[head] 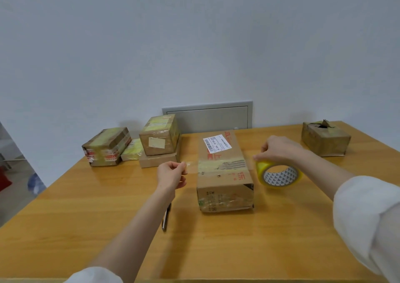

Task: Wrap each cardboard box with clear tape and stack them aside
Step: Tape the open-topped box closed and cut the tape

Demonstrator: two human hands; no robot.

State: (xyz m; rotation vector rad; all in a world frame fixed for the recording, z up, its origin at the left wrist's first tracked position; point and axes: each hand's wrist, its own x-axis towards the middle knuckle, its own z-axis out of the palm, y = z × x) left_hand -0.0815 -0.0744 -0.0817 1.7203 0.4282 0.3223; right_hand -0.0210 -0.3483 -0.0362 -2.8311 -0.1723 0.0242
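Where the wooden table [86,218] meets the wall at far left, a taped box [107,146] sits with a flat yellowish package [132,153] just beside it on its right. Next along, a second taped box [159,134] rests on top of a flat brown box [157,161]. Nearer the camera, the left hand [172,173] hovers above the table, thumb and forefinger pinching the free end of a strip of clear tape [191,167], its other fingers curled in. Under that forearm a slim dark object [165,218] lies on the table; what it is cannot be told. The strip runs rightward across the top of a long cardboard box [224,174], which lies mid-table with a white shipping label [217,144] at its far end. Just beside the box's right side is the tape roll [279,175], tilted so its patterned core faces the camera. The right hand [279,149] grips the roll from above, fingers curled over its rim. At far right, well apart, a smaller box [325,139] with a torn top stands near the table's back corner.
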